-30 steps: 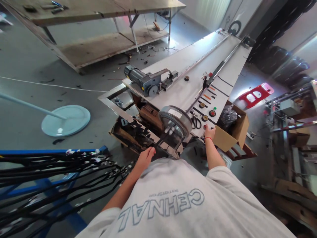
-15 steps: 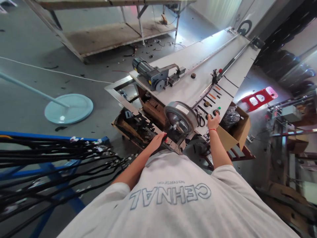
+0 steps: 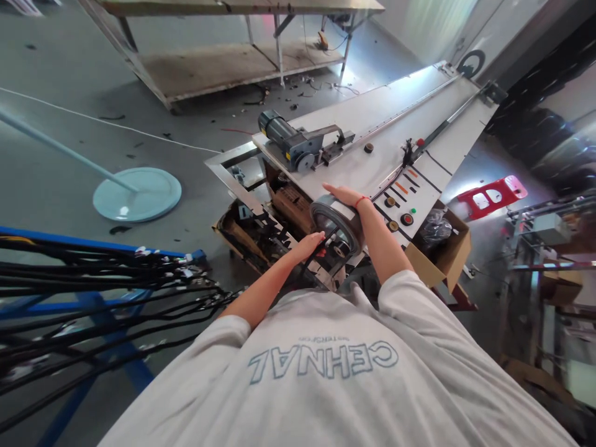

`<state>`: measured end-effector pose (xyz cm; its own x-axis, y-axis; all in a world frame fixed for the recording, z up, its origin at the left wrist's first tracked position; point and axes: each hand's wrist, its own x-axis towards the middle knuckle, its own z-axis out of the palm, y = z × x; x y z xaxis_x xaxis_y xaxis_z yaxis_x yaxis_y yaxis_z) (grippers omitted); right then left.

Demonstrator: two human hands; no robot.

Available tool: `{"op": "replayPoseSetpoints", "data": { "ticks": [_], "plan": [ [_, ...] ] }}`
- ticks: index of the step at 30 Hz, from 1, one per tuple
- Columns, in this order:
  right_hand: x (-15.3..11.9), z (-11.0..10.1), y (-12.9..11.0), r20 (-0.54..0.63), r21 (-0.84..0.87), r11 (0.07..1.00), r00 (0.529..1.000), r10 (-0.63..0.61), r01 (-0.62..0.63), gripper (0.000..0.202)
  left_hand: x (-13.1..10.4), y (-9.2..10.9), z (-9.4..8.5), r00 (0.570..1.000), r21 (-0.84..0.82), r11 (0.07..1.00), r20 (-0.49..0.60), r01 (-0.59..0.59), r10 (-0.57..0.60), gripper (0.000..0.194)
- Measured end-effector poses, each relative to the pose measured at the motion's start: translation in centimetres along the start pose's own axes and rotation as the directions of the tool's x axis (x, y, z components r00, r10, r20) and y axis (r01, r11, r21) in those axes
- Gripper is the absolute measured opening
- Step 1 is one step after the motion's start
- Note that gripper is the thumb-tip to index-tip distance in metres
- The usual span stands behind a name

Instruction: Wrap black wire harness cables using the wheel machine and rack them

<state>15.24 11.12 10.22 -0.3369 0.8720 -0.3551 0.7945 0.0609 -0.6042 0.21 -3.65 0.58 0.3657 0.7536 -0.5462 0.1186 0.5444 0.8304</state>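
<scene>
On round drum (image 3: 336,218): right hand (image 3: 342,194) now flat on top, off buttons (image 3: 406,218); left hand (image 3: 308,244) open against front

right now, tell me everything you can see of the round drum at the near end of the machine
The drum is a grey, metal-looking wheel with a dark rim and a small hub, tilted on edge at the near end of the white machine table. The right hand lies flat across its top; the left hand touches its lower left edge.
</scene>
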Motion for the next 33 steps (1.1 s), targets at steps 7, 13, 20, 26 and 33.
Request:
{"op": "replayPoseSetpoints", "data": {
  "ticks": [7, 13, 20, 26, 33],
  "plan": [
    [-10.5, 4.3, 8.9, -0.453, 0.225, 0.971, 0.873, 0.180, -0.083, 0.058, -3.1, 3.6, 1.3, 0.967, 0.902, 0.429, -0.073, -0.040, 0.243, 0.036],
    [-14.5, 7.3, 14.5, -0.340, 0.019, 0.794, 0.743, 0.577, -0.608, 0.029, -4.5, 7.4, -1.5, 0.911, 0.936, 0.346, -0.191, 0.058, 0.365, 0.040],
    [-14.3, 7.8, 14.1, -0.395, 0.055, 0.748, 0.674, 0.624, -0.661, 0.033, -3.0, 6.4, -3.8, 0.901, 0.850, 0.526, -0.210, -0.024, 0.379, 0.039],
    [-14.7, 8.3, 13.6, -0.445, 0.473, 0.745, 0.601, 0.663, -0.471, 0.042, -3.1, 5.8, -3.4, 0.906, 0.810, 0.587, -0.245, -0.006, 0.347, 0.040],
    [-23.4, 8.6, 7.5, -0.231, 0.844, 0.513, 0.969, 0.088, 0.155, 0.041, -3.0, 6.0, -3.4, 0.905, 0.784, 0.620, -0.284, 0.028, 0.317, 0.037]
  ]
}}
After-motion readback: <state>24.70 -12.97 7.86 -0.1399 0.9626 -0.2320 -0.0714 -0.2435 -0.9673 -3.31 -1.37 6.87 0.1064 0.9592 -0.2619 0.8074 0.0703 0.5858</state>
